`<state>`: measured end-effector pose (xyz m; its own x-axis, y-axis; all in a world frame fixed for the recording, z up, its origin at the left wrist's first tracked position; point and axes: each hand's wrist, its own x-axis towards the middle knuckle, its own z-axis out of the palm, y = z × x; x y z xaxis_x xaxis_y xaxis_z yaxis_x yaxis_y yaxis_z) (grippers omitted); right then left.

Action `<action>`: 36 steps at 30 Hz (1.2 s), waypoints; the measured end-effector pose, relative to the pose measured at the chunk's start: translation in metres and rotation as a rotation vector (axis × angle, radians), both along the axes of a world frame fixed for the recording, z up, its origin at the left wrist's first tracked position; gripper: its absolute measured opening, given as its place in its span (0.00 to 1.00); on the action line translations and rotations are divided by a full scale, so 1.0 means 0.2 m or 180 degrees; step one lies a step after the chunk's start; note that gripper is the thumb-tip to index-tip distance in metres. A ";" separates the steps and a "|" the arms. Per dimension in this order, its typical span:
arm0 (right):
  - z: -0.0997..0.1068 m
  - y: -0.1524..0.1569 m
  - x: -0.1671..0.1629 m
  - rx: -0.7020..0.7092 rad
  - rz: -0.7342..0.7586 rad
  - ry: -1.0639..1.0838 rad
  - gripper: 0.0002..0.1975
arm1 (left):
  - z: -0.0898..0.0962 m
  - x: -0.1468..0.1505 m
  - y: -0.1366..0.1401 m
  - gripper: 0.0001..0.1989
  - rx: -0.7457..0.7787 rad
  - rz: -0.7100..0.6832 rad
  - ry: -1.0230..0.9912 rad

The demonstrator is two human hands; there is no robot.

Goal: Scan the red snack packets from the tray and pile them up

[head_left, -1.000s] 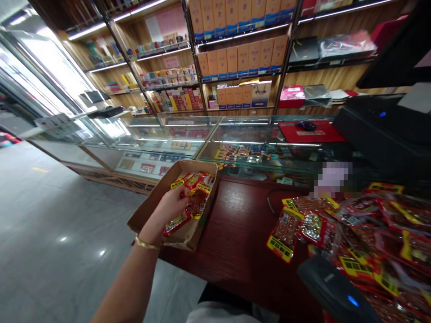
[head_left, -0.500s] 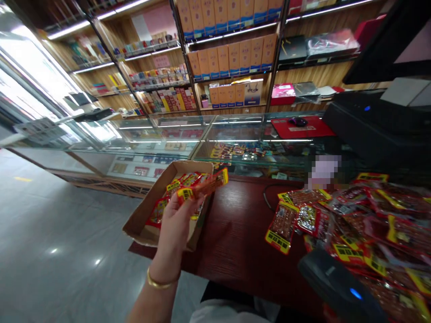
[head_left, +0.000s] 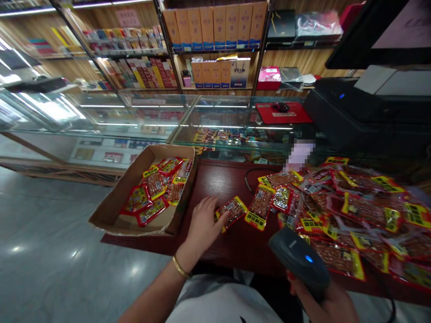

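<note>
My left hand [head_left: 204, 224], with a gold bangle on its wrist, has its thumb and fingers around the left end of a red-and-yellow snack packet [head_left: 233, 211] on the dark wooden table. Clear film on the packet shows brown strips inside. At the lower right my right hand [head_left: 323, 300] is wrapped around a dark barcode scanner [head_left: 298, 258] with a lit blue light. The scanner's head points up and left, toward the packets. Another snack packet [head_left: 260, 207] lies just right of the held one. A large pile of snack packets [head_left: 357, 211] covers the table's right side.
An open cardboard box [head_left: 111, 220] with several packets inside stands at the table's left end. Behind runs a glass display counter [head_left: 141, 110], bearing a red mat [head_left: 292, 115] with a mouse [head_left: 280, 106]. A black machine [head_left: 357, 112] stands behind the pile. A cable [head_left: 247, 179] lies on the table.
My left hand has moved right and down from above the cardboard box, bringing a packet onto the table. The scanner and my right hand show more fully, and the view has shifted.
</note>
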<state>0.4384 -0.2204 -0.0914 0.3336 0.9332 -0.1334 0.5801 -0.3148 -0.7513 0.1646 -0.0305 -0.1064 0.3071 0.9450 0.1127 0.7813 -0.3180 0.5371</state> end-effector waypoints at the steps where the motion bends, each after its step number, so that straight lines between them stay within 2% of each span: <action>1: 0.00 0.01 -0.01 0.0016 0.0061 -0.0007 0.27 | -0.01 0.04 -0.01 0.26 -0.0052 0.0066 0.0240; 2: 0.00 0.01 -0.03 0.0062 0.0056 -0.0030 0.27 | -0.03 0.08 -0.01 0.29 -0.0109 0.0085 0.0431; 4: 0.01 0.02 -0.07 0.0204 -0.0089 -0.0064 0.28 | -0.05 0.12 -0.03 0.29 -0.0201 0.0029 0.0526; 7: 0.01 0.02 -0.13 0.0342 -0.0256 -0.0024 0.27 | -0.05 0.12 -0.04 0.22 -0.0434 0.0027 0.0038; 11: 0.03 0.03 -0.15 0.0293 -0.0067 -0.0007 0.21 | 0.03 0.08 -0.04 0.22 -0.0824 -0.0039 -0.0721; 15: 0.05 0.04 -0.13 0.0181 0.0241 -0.0163 0.20 | 0.10 0.07 -0.04 0.23 -0.0846 -0.0197 -0.0903; 20: 0.06 0.03 -0.08 0.0175 0.0586 -0.0315 0.20 | 0.11 0.08 -0.05 0.23 -0.0730 -0.0192 -0.0781; 24: 0.07 0.02 -0.06 0.0153 0.0502 -0.0320 0.20 | 0.11 0.08 -0.05 0.25 -0.0741 -0.0266 -0.0894; 27: 0.08 0.02 -0.07 0.0175 0.0277 -0.0278 0.20 | 0.08 0.11 -0.05 0.23 -0.0878 -0.0264 -0.1248; 31: 0.11 0.00 -0.10 0.0348 -0.0294 -0.0109 0.21 | 0.02 0.31 0.03 0.24 -0.1493 -0.0470 -0.1873; 34: 0.12 -0.03 -0.10 0.0437 -0.0604 0.0022 0.21 | 0.03 0.59 0.13 0.26 -0.1846 -0.0686 -0.1991; 36: 0.12 -0.05 -0.09 0.0425 -0.0700 0.0058 0.20 | 0.07 0.78 0.19 0.25 -0.1846 -0.0842 -0.2024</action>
<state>0.4202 -0.2303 -0.0678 0.5291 0.8483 -0.0216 0.4947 -0.3290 -0.8044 0.3205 0.0084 -0.0923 0.5650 0.8136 -0.1370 0.2216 0.0104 0.9751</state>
